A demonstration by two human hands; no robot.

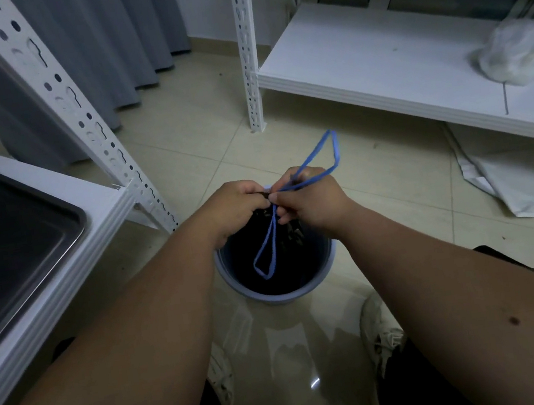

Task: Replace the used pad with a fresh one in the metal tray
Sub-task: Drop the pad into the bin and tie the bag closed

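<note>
The metal tray (11,219) lies on the white shelf at the left, and no pad shows in the part of it that I see. Both my hands meet over a blue-rimmed bin (279,295) lined with a black bag (292,233). My left hand (237,206) grips the gathered top of the bag. My right hand (310,201) pinches the blue drawstring (317,156), one loop of which sticks up to the right while another hangs into the bin. The bag's contents are hidden.
A white shelf upright (81,126) stands close at the left of the bin, another upright (247,49) behind it. A low white shelf (392,55) at the right carries a crumpled clear plastic bag (520,51). A white sheet (526,184) lies on the tiled floor beneath it. My shoes (379,327) are near the bin.
</note>
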